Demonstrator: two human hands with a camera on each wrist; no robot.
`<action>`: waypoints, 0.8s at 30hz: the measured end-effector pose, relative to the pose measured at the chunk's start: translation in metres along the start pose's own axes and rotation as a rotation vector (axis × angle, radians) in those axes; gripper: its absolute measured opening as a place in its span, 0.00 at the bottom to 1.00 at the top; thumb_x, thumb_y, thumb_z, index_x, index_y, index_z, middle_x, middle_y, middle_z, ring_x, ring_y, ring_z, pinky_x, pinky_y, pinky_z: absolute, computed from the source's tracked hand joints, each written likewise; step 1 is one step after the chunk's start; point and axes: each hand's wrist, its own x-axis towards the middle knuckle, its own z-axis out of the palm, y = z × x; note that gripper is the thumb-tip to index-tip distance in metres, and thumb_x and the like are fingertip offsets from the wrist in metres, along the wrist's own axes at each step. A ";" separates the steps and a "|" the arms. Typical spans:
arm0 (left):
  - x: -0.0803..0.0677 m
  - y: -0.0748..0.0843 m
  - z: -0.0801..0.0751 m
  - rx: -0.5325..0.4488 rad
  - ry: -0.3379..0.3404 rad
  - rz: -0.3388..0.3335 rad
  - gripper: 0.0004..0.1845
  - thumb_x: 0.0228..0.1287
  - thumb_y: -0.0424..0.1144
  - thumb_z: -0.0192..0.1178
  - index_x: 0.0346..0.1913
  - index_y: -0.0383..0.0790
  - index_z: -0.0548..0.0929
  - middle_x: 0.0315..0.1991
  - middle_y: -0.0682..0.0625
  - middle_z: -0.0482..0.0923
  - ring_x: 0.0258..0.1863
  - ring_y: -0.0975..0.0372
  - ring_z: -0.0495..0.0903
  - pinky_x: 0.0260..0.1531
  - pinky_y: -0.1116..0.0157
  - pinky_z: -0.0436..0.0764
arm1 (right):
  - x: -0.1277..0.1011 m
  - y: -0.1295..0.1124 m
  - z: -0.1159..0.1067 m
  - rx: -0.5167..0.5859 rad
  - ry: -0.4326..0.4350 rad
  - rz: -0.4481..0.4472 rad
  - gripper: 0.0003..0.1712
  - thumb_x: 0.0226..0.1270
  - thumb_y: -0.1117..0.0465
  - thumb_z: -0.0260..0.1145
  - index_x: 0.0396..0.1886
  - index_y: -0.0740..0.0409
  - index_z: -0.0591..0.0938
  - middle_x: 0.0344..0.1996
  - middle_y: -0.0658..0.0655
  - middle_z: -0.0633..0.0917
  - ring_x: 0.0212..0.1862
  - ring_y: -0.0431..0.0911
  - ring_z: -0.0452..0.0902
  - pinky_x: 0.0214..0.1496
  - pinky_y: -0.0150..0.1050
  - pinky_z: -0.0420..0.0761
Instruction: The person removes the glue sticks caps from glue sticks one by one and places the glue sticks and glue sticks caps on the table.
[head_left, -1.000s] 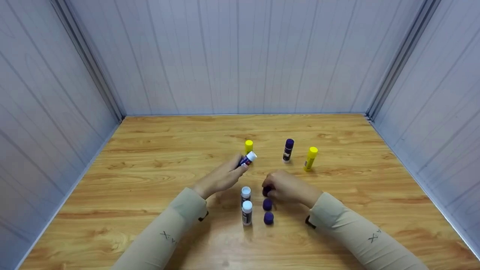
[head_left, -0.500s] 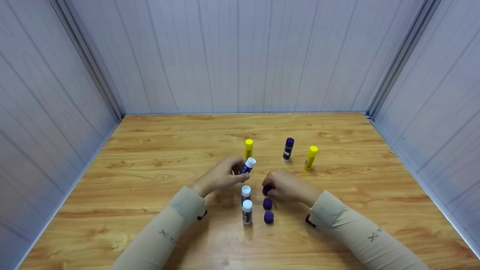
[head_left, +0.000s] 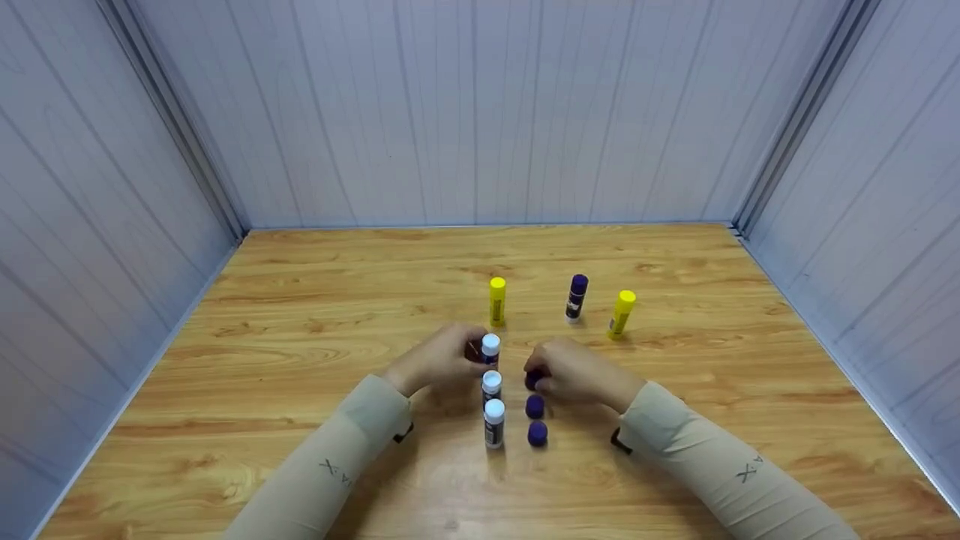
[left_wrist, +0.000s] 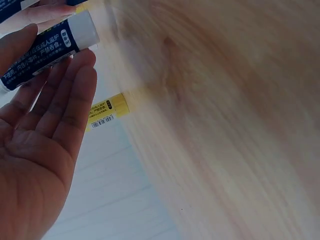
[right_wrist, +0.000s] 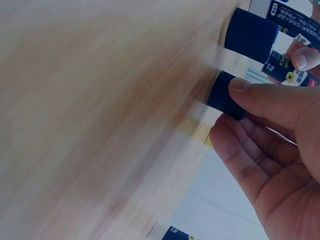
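Note:
My left hand (head_left: 474, 352) pinches an uncapped glue stick (head_left: 490, 348), dark label and white top, and holds it upright on the wooden table (head_left: 315, 330), right behind two more uncapped sticks (head_left: 492, 384) (head_left: 494, 421) in a row. In the left wrist view the same stick (left_wrist: 47, 47) lies between thumb and fingers. My right hand (head_left: 540, 379) pinches a purple cap (head_left: 533, 380) on the table; the thumb presses on the cap (right_wrist: 225, 95) in the right wrist view. Two other purple caps (head_left: 534, 407) (head_left: 537, 433) stand in line in front of it.
Behind the hands stand a yellow glue stick (head_left: 497, 300), a capped purple stick (head_left: 576, 297) and a second yellow stick (head_left: 622, 313). Grey panel walls (head_left: 480, 112) close in the table at the back and on both sides.
My left hand has brought the tilted glue stick down and back toward me, standing it upright behind the row of two. The right hand has stayed on its cap.

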 end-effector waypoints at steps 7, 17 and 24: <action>0.001 -0.002 0.003 0.047 -0.008 0.028 0.05 0.68 0.29 0.70 0.42 0.42 0.88 0.42 0.50 0.88 0.46 0.57 0.86 0.56 0.54 0.86 | 0.000 0.000 0.000 0.012 -0.009 0.035 0.09 0.73 0.67 0.73 0.50 0.59 0.92 0.44 0.57 0.92 0.46 0.49 0.87 0.54 0.49 0.88; 0.003 -0.001 0.003 0.101 -0.011 0.032 0.06 0.65 0.28 0.68 0.38 0.44 0.86 0.37 0.54 0.84 0.39 0.61 0.81 0.48 0.58 0.82 | 0.000 0.000 -0.001 0.000 -0.003 0.014 0.07 0.73 0.67 0.72 0.47 0.59 0.92 0.42 0.54 0.91 0.43 0.46 0.85 0.51 0.47 0.87; 0.002 0.001 0.002 0.112 -0.015 0.029 0.08 0.64 0.27 0.68 0.35 0.45 0.85 0.33 0.56 0.82 0.35 0.62 0.79 0.43 0.60 0.80 | 0.000 0.000 0.000 0.004 0.010 0.003 0.10 0.71 0.68 0.73 0.50 0.60 0.89 0.44 0.56 0.91 0.45 0.47 0.86 0.51 0.47 0.88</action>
